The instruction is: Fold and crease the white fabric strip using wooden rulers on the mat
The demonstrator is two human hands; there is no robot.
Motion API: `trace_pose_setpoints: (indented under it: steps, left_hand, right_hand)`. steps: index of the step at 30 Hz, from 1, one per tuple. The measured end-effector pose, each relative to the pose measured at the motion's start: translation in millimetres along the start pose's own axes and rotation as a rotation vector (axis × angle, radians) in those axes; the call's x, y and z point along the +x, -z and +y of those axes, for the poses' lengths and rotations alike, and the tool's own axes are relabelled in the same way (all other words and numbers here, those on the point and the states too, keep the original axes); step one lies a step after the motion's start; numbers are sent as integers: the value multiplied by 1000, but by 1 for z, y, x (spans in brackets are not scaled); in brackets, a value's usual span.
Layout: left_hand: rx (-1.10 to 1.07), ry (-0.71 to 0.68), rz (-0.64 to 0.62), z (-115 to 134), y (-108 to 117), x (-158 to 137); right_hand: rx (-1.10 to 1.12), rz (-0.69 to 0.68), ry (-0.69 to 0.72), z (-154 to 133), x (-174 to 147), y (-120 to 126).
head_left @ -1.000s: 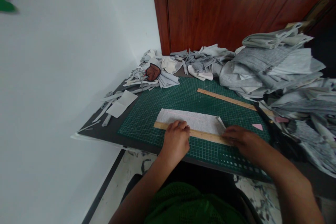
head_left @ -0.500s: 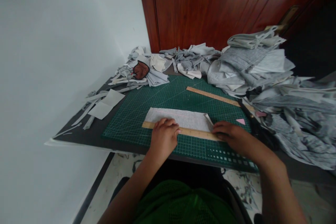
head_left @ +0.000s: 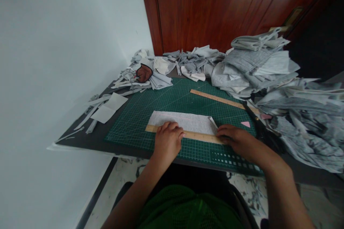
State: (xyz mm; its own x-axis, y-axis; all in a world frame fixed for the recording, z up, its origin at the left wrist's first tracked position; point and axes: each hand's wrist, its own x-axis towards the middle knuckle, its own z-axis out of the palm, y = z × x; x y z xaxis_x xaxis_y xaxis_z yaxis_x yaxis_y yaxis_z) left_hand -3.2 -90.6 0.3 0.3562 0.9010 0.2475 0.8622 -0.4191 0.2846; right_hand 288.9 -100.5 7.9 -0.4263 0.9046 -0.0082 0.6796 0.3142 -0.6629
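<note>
A light grey piece of fabric (head_left: 185, 121) lies on the green cutting mat (head_left: 172, 100), its right edge turned up in a narrow fold. Along the fabric's near edge runs a wooden ruler (head_left: 199, 136). My left hand (head_left: 168, 137) presses on the ruler left of its middle, fingers curled and bunched over it. At the ruler's right end, by the fabric's lower right corner, is my right hand (head_left: 238, 139). Its fingers are pinched together, and whatever is between them is hidden. A pink triangular piece of tailor's chalk (head_left: 245, 124) lies beyond the right hand.
A second wooden ruler (head_left: 215, 97) lies farther back on the mat. Black-handled scissors (head_left: 262, 128) rest at the right, beside large heaps of grey fabric (head_left: 249, 64). Scraps and a brown piece with dark edging (head_left: 144, 73) lie at the back left. A wall borders the left side.
Both hands, the ruler and the fabric keep almost the same places. The whole view has shifted very slightly.
</note>
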Motion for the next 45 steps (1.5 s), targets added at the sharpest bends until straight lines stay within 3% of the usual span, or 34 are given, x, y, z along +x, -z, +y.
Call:
trace_pose_setpoints:
  steps: [12, 30, 33, 39, 45]
  left_hand:
    - [2, 3, 29, 2, -4, -2]
    - [0, -20, 52, 0, -9, -8]
    - [-5, -18, 44, 0, -8, -8]
    - [-30, -14, 28, -1, -7, -8]
    - [-44, -10, 23, -2, -7, -9]
  right_hand:
    - [-91, -10, -29, -9, 3, -6]
    - [-169, -28, -9, 11, 4, -18]
    - [-217, -46, 13, 6, 3, -18]
    - [-434, 94, 103, -27, 12, -31]
    - [-443, 60, 166, -42, 26, -55]
